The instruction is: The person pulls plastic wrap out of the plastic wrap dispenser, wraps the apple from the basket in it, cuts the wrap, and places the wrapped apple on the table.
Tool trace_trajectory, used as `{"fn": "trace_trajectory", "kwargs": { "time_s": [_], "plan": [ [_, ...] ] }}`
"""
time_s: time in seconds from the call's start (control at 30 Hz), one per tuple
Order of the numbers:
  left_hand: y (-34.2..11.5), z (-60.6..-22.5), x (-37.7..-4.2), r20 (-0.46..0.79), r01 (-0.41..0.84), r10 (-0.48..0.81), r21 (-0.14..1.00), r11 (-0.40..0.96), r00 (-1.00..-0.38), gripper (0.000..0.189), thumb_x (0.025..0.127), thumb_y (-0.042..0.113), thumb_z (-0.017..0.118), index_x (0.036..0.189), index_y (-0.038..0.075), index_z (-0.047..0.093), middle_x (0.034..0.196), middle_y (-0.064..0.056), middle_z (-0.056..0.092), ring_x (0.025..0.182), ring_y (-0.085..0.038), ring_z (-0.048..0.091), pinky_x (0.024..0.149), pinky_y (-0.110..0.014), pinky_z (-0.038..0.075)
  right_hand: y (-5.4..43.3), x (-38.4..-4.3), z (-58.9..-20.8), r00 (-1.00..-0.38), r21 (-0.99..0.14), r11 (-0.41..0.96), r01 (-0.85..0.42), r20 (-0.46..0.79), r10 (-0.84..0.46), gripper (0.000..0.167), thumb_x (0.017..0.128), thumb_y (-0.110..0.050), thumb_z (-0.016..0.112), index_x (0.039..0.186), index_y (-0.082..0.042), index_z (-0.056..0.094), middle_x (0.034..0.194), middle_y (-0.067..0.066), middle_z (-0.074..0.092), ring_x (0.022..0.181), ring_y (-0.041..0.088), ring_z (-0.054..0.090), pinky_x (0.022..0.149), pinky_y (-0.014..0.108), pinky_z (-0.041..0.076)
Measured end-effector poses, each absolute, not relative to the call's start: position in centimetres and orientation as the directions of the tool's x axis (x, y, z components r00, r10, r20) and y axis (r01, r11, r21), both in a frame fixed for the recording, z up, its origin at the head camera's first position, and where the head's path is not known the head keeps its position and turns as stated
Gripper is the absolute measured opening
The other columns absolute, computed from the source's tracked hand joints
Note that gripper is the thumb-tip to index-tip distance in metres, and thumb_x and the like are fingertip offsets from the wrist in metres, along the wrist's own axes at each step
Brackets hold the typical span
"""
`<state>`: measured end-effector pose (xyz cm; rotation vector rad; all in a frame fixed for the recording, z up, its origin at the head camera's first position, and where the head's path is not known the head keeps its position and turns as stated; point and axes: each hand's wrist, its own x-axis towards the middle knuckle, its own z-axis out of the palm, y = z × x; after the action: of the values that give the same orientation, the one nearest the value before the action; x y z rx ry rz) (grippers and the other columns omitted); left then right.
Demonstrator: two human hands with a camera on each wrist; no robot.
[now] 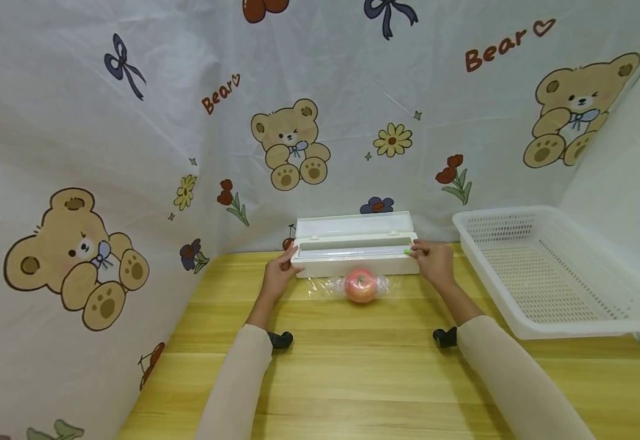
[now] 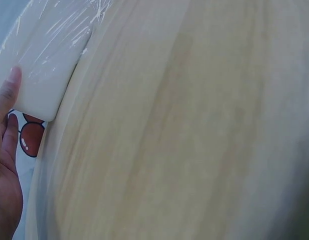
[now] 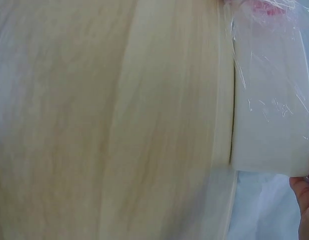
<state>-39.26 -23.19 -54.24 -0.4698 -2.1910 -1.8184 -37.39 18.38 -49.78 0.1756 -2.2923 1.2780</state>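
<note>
A white cling film dispenser box (image 1: 355, 265) stands at the back of the table, its lid (image 1: 353, 225) raised against the wall cloth. My left hand (image 1: 277, 276) grips its left end, the thumb (image 2: 13, 80) lying on the front face. At the right end, my right hand (image 1: 434, 261) has its fingertips on a small green slider (image 1: 408, 251) on the box's top edge. Right before the box sits a red apple (image 1: 360, 286), with clear film (image 1: 325, 287) spread out on both sides of it. Film also drapes over the box front in both wrist views.
To the right stands a white perforated plastic basket (image 1: 501, 299), close to my right forearm. The wooden table (image 1: 353, 379) stretches toward me. A cloth printed with bears (image 1: 292, 146) hangs behind and to the left.
</note>
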Motion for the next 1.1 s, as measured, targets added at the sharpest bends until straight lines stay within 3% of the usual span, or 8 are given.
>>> {"fn": "trace_trajectory", "kwargs": {
  "time_s": [0.1, 0.17, 0.57, 0.87, 1.1],
  "plan": [
    [-23.2, -54.1, -39.2, 0.382, 0.391, 0.082, 0.906, 0.163, -0.920, 0.060, 0.085, -0.002, 0.076, 0.142, 0.004, 0.057, 0.158, -0.009, 0.039, 0.145, -0.023, 0.038, 0.105, -0.021, 0.043, 18.6, -37.4, -49.8, -0.864, -0.757, 0.553, -0.347, 0.487, 0.125, 0.008, 0.087, 0.003, 0.077, 0.092, 0.010, 0.078, 0.108, 0.024, 0.073, 0.106, 0.041, 0.070, 0.064, 0.009, 0.050],
    [-23.1, -54.1, -39.1, 0.376, 0.385, 0.081, 0.908, 0.163, -0.923, 0.060, 0.085, -0.002, 0.076, 0.142, 0.005, 0.058, 0.159, -0.009, 0.039, 0.145, -0.023, 0.038, 0.105, -0.021, 0.043, 18.9, -37.3, -49.8, -0.861, -0.749, 0.565, -0.347, 0.493, 0.124, 0.009, 0.088, 0.002, 0.077, 0.093, 0.009, 0.078, 0.107, 0.023, 0.073, 0.104, 0.041, 0.070, 0.065, 0.005, 0.047],
    [-23.0, -53.8, -38.9, 0.373, 0.382, 0.082, 0.904, 0.191, -0.924, 0.060, 0.086, -0.001, 0.076, 0.142, 0.005, 0.057, 0.159, -0.011, 0.037, 0.146, -0.023, 0.036, 0.105, -0.019, 0.041, 20.1, -37.3, -50.2, -0.852, -0.753, 0.566, -0.334, 0.498, 0.159, 0.012, 0.089, 0.004, 0.075, 0.100, 0.008, 0.077, 0.101, 0.024, 0.075, 0.099, 0.040, 0.071, 0.066, -0.003, 0.038],
    [-23.0, -53.6, -39.0, 0.356, 0.365, 0.084, 0.909, 0.201, -0.931, 0.060, 0.086, -0.003, 0.075, 0.143, 0.003, 0.056, 0.159, -0.010, 0.037, 0.146, -0.023, 0.037, 0.106, -0.020, 0.042, 20.0, -37.1, -50.3, -0.842, -0.751, 0.565, -0.342, 0.512, 0.172, 0.012, 0.088, 0.004, 0.076, 0.099, 0.008, 0.078, 0.100, 0.025, 0.074, 0.096, 0.040, 0.072, 0.066, 0.003, 0.046],
    [-23.0, -53.5, -38.8, 0.350, 0.358, 0.075, 0.912, 0.200, -0.934, 0.061, 0.085, -0.002, 0.076, 0.143, 0.007, 0.057, 0.159, -0.009, 0.037, 0.145, -0.020, 0.038, 0.105, -0.019, 0.042, 19.9, -37.1, -50.4, -0.838, -0.753, 0.556, -0.353, 0.519, 0.171, 0.012, 0.088, 0.004, 0.076, 0.099, 0.009, 0.077, 0.100, 0.026, 0.074, 0.096, 0.040, 0.072, 0.064, -0.001, 0.041]
  ]
}}
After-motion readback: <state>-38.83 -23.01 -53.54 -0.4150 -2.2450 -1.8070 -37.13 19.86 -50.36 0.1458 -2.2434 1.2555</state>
